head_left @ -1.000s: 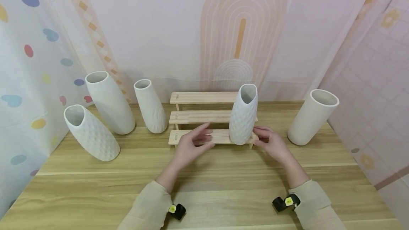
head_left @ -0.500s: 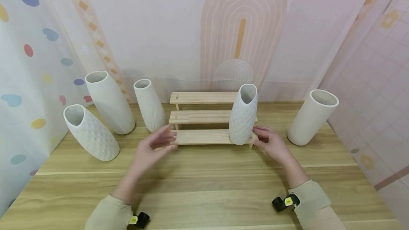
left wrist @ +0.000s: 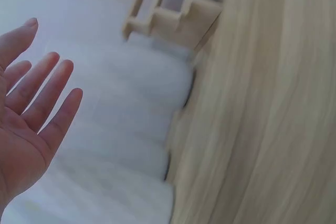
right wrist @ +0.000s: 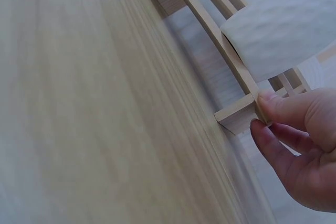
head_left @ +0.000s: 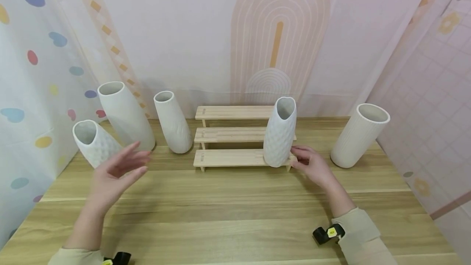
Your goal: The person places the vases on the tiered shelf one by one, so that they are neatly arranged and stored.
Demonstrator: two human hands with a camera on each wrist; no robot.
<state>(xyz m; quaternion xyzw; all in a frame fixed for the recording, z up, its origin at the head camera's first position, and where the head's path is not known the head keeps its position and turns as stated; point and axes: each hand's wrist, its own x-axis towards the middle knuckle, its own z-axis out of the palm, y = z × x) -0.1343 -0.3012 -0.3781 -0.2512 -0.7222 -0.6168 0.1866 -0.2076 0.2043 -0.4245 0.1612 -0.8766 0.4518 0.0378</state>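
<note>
A three-tier wooden display stand [head_left: 224, 158] stands at the back middle. Near the right end of its lowest shelf sits a white vase [head_left: 280, 138] with a diamond-textured body and notched rim. My right hand [head_left: 312, 167] pinches that shelf's right end between thumb and fingers, as the right wrist view shows with the shelf end [right wrist: 257, 100]. Over on the left, my left hand [head_left: 114, 179] is in the air with fingers spread, holding nothing. It overlaps a dimpled white vase [head_left: 96, 148] in the head view and hides the vase's lower part.
Behind the dimpled vase is a tall smooth white vase [head_left: 125, 115], with a slimmer carved white vase [head_left: 173, 124] between it and the stand. A ribbed white cylinder vase [head_left: 357, 140] stands right of my right hand. Printed curtains [head_left: 176, 32] enclose the wooden table [head_left: 235, 216].
My left hand has swept left from in front of the stand to the dimpled vase. The right hand stays at the shelf end, and the vases keep their places.
</note>
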